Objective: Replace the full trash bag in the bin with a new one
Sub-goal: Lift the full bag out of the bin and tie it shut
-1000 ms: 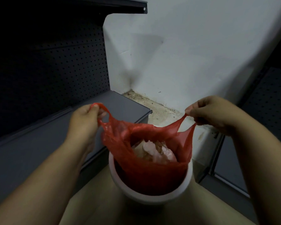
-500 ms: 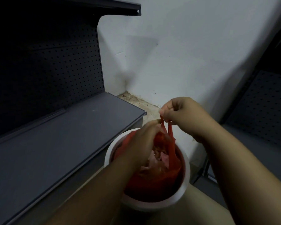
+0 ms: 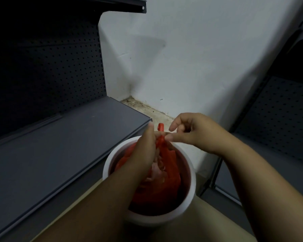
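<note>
Both handles of the red trash bag (image 3: pixel 164 173), which sits full inside the white bin (image 3: pixel 185 203) near the wall, are gathered above the rim, clenched in the left hand (image 3: pixel 145 154). The right hand (image 3: pixel 194 131) pinches them with thumb and forefinger. Thin plastic could tear, or a handle slip loose, spilling rubbish.

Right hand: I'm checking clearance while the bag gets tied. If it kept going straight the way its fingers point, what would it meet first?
The right hand points toward the gathered red bag handles, with the left hand likely just beyond; depth is unclear.
</note>
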`<action>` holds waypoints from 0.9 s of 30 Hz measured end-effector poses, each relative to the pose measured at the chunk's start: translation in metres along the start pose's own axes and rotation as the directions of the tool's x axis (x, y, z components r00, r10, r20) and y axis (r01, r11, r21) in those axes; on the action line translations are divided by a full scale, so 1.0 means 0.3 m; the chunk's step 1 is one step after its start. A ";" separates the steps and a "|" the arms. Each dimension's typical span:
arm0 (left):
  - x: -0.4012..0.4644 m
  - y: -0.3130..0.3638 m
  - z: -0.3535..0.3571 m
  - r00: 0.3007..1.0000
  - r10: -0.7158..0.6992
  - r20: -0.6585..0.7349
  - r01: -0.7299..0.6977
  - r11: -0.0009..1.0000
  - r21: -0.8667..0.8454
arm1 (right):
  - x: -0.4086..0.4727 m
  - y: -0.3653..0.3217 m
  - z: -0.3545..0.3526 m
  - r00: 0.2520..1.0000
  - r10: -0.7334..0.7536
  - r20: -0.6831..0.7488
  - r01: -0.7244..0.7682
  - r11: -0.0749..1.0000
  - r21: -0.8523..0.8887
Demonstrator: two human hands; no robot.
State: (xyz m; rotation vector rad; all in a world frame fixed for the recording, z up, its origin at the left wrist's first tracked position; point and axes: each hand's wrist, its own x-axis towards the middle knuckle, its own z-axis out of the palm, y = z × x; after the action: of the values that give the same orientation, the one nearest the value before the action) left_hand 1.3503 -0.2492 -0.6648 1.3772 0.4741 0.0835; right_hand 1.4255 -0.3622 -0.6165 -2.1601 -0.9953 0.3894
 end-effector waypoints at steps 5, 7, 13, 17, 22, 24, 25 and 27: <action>0.021 -0.008 -0.009 1.000 -0.009 0.015 0.009 1.000 -0.028 | 0.023 0.011 0.055 0.998 -0.054 0.025 0.054 0.999 0.002; 0.025 -0.007 -0.016 0.999 0.002 0.052 -0.001 1.000 -0.020 | 0.030 0.018 0.067 0.998 -0.046 0.031 0.046 0.999 -0.001; 0.026 -0.018 -0.040 0.999 0.018 0.048 -0.018 1.000 -0.005 | 0.035 0.008 0.093 0.996 -0.070 0.055 0.074 0.995 -0.067; 0.027 -0.024 -0.050 0.998 0.011 0.056 -0.011 1.000 -0.003 | 0.041 0.008 0.110 0.993 -0.088 0.083 0.103 0.974 -0.201; -0.010 0.007 -0.064 0.996 0.075 0.056 -0.088 0.949 0.304 | 0.053 0.053 0.081 0.992 0.002 -0.129 -0.007 0.999 -0.038; -0.005 0.006 -0.079 0.983 0.171 0.069 -0.184 0.871 0.455 | 0.056 0.086 0.071 0.973 0.064 -0.222 -0.041 0.993 0.107; 0.001 -0.001 -0.089 0.971 0.222 0.093 -0.238 0.830 0.505 | 0.058 0.097 0.080 0.958 0.104 -0.267 -0.056 0.982 0.182; 0.013 -0.014 -0.108 0.950 0.288 0.120 -0.305 0.771 0.559 | 0.052 0.111 0.120 0.937 0.198 -0.286 -0.072 0.915 0.397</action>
State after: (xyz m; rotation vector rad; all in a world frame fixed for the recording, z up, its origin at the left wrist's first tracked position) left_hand 1.3409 -0.2189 -0.6737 2.0466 0.2549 0.1918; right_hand 1.4348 -0.3479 -0.6651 -1.8615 -0.5330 0.2581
